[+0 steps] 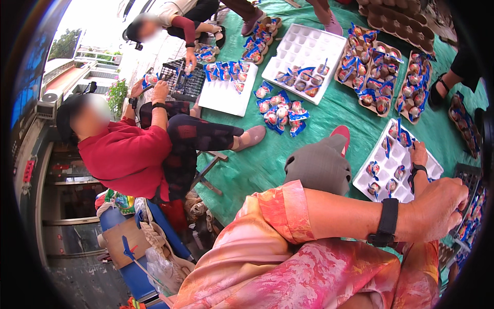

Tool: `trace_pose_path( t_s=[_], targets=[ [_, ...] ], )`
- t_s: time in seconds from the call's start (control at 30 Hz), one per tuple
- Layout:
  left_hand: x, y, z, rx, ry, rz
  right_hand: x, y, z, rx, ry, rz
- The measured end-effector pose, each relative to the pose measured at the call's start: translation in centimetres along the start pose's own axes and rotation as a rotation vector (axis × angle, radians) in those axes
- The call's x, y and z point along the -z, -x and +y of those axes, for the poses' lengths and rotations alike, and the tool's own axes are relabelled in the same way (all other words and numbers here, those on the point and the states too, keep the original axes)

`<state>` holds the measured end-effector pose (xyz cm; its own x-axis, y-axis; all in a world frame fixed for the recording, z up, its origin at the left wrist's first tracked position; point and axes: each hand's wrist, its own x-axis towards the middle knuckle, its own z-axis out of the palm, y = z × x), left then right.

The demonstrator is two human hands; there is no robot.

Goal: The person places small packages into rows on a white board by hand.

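My left hand [436, 210], with a black wrist strap, is raised at the lower right; its fingers curl, and whether they hold anything is hidden. Beyond it my right hand [419, 153], also strapped, reaches over a white moulded tray [361, 178]. Its fingertips are beside a blue wrapper, but their grip is unclear. Several egg-like balls [373, 168] in clear, blue and red plastic wrap sit in the tray's hollows, others of which are bare. A dark plastic crate [463, 174] stands past my hands, with many wrapped balls [476, 210] beside it, partly hidden.
Green sheeting [239, 170] covers the ground, with a loose pile of wrapped balls [281, 112], white trays [305, 46] and filled brown cartons [380, 77]. A person in red [127, 146] sits left; another person [181, 23] reaches into a black crate [181, 83].
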<state>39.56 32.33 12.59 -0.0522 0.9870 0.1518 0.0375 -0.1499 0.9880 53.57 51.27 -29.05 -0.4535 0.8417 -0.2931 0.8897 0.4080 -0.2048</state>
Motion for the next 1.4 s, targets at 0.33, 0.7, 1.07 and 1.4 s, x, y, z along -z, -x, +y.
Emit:
trace_pose_path(
  t_s=[0.33,0.7,1.07,1.4],
  targets=[
    [0.6,-1.3,-0.8,0.014,0.029,0.051,3.1,1.7,-2.4,-0.031,0.159,-0.045],
    [1.6,-2.3,-0.9,0.066,-0.082,0.041,13.8,11.8,-1.5,-0.001,-0.214,0.072],
    [-0.5,-3.0,-5.0,-0.053,-0.209,0.015,25.4,27.1,-3.0,-0.121,-1.013,0.0],
    [-0.9,-3.2,-6.2,-0.074,-0.249,-0.05,20.5,28.4,-1.9,-0.189,-1.093,0.064]
  ],
)
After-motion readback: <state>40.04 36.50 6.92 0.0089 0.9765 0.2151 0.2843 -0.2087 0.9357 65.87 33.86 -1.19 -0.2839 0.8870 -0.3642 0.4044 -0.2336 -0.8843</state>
